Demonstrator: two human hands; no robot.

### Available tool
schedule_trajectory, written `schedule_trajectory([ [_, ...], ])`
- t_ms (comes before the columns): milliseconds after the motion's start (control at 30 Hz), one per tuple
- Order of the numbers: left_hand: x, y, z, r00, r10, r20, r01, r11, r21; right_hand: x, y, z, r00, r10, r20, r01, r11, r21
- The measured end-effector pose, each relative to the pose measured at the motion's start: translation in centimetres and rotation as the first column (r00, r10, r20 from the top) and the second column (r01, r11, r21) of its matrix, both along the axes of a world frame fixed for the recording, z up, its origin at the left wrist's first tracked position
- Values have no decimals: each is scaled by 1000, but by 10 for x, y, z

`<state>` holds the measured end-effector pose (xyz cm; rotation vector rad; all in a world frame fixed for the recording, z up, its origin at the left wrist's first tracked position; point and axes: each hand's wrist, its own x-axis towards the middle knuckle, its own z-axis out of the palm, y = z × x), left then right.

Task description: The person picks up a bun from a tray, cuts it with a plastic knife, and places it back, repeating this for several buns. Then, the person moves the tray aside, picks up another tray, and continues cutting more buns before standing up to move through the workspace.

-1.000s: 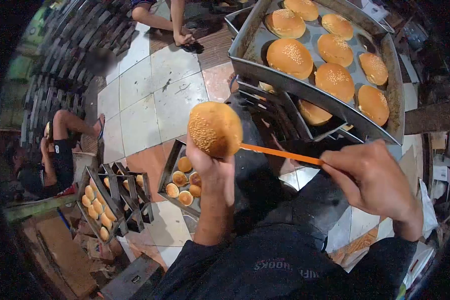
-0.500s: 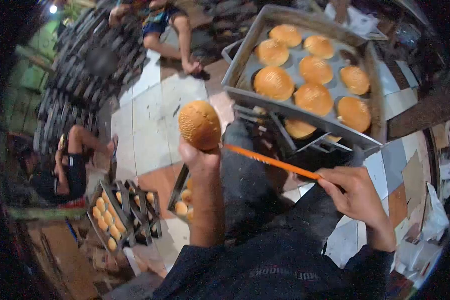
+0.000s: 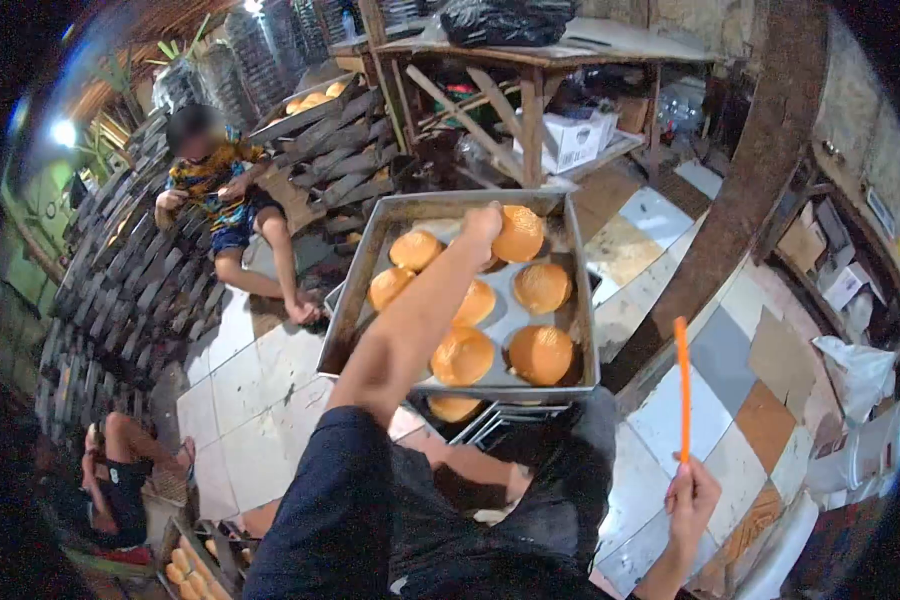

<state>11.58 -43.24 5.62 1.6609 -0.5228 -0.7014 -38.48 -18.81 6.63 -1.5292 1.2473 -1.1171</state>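
Note:
My left hand [image 3: 483, 226] reaches to the far side of a metal tray [image 3: 582, 300], its fingers closed at the edge of a glossy golden bun [image 3: 519, 235]. Several more round buns sit in the tray's hollows, such as one bun [image 3: 541, 355] near the front rim; my forearm hides part of some. Off to the right of the tray, my right hand [image 3: 692, 492] grips the lower end of a long, thin orange stick-like tool [image 3: 683, 390], which points upward over the floor tiles.
Metal racks or trays [image 3: 505, 422] lie under the bun tray. One person [image 3: 210, 190] sits at the back left, another [image 3: 120, 470] at the lower left. A tray of small buns [image 3: 185, 570] stands lower left. A wooden table [image 3: 590, 45] and a thick beam [image 3: 730, 190] lie beyond.
My left hand has moved from in front of me, where it held up a bun, into the tray. My right hand has swung the orange tool away to the right, now upright.

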Motion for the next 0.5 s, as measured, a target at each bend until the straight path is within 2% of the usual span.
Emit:
schedule_trajectory([
  [33, -6, -12, 5, 991, 76, 108, -80, 996, 34, 0, -1, -4, 1000, -5, -7, 5, 1000, -18],
  [67, -5, -22, 11, 993, 73, 93, -75, 997, 23, -1, -3, -8, 999, 14, -52, -17, 998, -57],
  [100, -10, -15, 33, 942, 66, 328, -94, 993, 71, -4, -5, -9, 994, 34, -101, -43, 995, -89],
  [133, -13, -4, 51, 838, 39, 544, -126, 984, 124, -7, -6, -7, 992, 33, -118, -43, 996, -83],
  [200, -9, 17, 66, 714, 213, 667, -127, 976, -176, -4, -7, -2, 996, -14, -85, 5, 995, -104],
  [267, -18, 82, 100, 633, 130, 763, 43, 978, -203, 4, -8, -2, 997, -2, -83, -2, 998, -56],
  [333, -28, 162, 114, 602, 159, 783, 219, 910, -353, 13, -9, -1, 998, -9, -61, 9, 1000, -4],
  [400, -40, 249, 116, 618, 219, 755, 242, 861, -448, 28, -8, 2, 996, 61, -69, -59, 998, 37],
  [467, -31, 325, 77, 426, 447, 787, 212, 796, -567, 48, -14, 3, 992, 116, -42, -114, 993, 44],
  [500, -39, 356, 44, 684, 508, 524, 9, 712, -702, 57, -18, 4, 979, 179, -98, -185, 981, -52],
])
